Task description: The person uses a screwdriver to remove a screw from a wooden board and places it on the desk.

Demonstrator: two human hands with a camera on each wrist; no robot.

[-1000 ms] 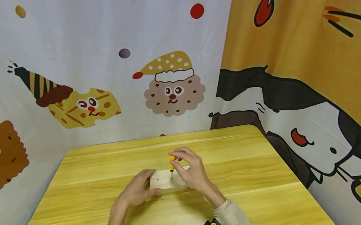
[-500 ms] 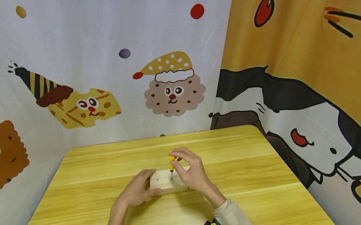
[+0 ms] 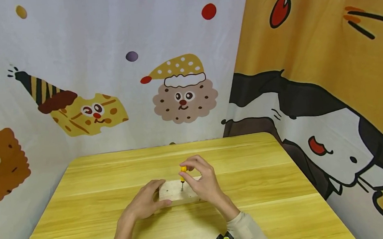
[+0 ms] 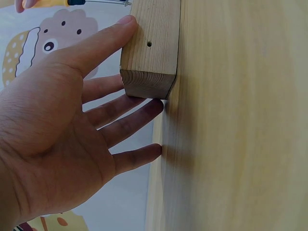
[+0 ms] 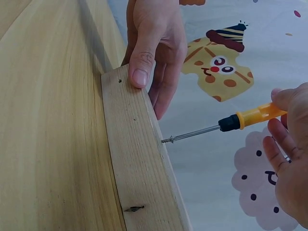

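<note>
"Cartoon-print curtain (image 3: 100,32) behind, wooden block (image 3: 174,196) on our tabletop (image 3: 252,175): what might slip?"

"Our right grip (image 3: 202,180) pinches the screwdriver (image 5: 231,122) at the screw (image 5: 167,140); tilting could skip it off. Our left grip (image 3: 145,201) holds one block end; torque might swing it."

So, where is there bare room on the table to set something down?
The table is bare from the right hand to the right edge, from the left hand to the left edge, and beyond the wooden block. It is crowded at the block, where both hands and the screwdriver meet.
</note>
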